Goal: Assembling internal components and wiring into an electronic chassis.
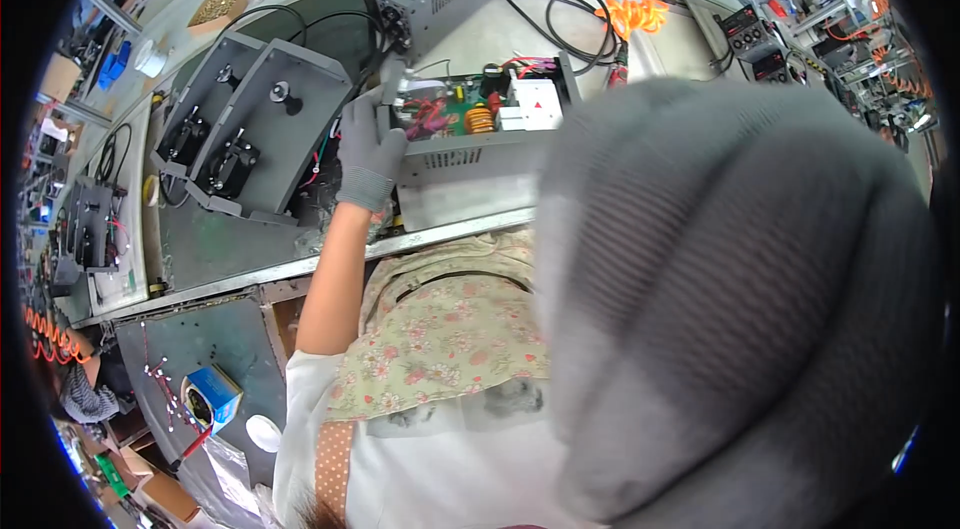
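My left hand (368,151), in a grey knit glove, is at the left end of an open grey metal case (470,164). Its fingers lie along the case's end wall, and the thumb is by the front corner. Inside the case sits a green circuit board (440,119) with a copper coil (480,119), red wires and a white block (536,105). My right hand (740,309), also in a grey glove, is raised very close to the camera and fills the right side. It is blurred, and whatever its fingers hold is hidden.
Two grey metal covers (285,124) with black fittings stand left of the case. Behind it is another wired case (450,4), with black cables (560,14) and an orange coiled hose (635,17). Trays of small parts (218,7) sit far left; a blue box (211,397) lies lower left.
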A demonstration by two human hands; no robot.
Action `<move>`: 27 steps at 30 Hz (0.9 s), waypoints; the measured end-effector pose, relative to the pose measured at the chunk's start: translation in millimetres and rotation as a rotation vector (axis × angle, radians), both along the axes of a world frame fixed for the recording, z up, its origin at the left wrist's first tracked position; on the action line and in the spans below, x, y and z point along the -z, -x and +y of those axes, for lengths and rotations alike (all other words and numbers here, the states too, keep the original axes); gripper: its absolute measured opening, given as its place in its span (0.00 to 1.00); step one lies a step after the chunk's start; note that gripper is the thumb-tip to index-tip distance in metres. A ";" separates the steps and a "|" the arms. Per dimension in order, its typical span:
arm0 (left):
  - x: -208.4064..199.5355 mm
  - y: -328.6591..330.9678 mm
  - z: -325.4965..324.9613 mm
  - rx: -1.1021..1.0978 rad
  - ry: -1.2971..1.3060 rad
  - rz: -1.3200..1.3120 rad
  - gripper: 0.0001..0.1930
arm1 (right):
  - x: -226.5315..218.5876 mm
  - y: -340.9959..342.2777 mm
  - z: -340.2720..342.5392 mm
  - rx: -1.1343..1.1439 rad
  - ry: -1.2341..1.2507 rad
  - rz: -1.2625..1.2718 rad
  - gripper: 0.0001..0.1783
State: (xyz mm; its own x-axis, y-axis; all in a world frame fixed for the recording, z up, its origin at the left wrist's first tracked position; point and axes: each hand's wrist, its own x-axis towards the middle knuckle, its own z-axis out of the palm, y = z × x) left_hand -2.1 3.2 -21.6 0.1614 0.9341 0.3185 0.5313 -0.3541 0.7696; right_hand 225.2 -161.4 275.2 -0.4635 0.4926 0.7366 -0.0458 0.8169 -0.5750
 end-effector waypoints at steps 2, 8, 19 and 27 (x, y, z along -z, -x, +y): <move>9.2 4.5 2.0 -0.039 -0.048 -0.030 0.28 | 8.4 -2.9 15.0 -0.073 0.022 0.022 0.27; -1.5 5.6 6.9 0.036 -0.063 -0.079 0.27 | 12.7 26.0 32.2 -0.188 -0.135 0.013 0.19; -35.5 14.1 -22.2 0.077 0.033 0.199 0.28 | 170.1 -47.3 297.2 0.839 0.079 -0.801 0.21; -64.7 -28.2 94.0 -0.041 -0.213 0.263 0.30 | 218.9 -74.3 413.6 0.820 -0.088 -1.187 0.24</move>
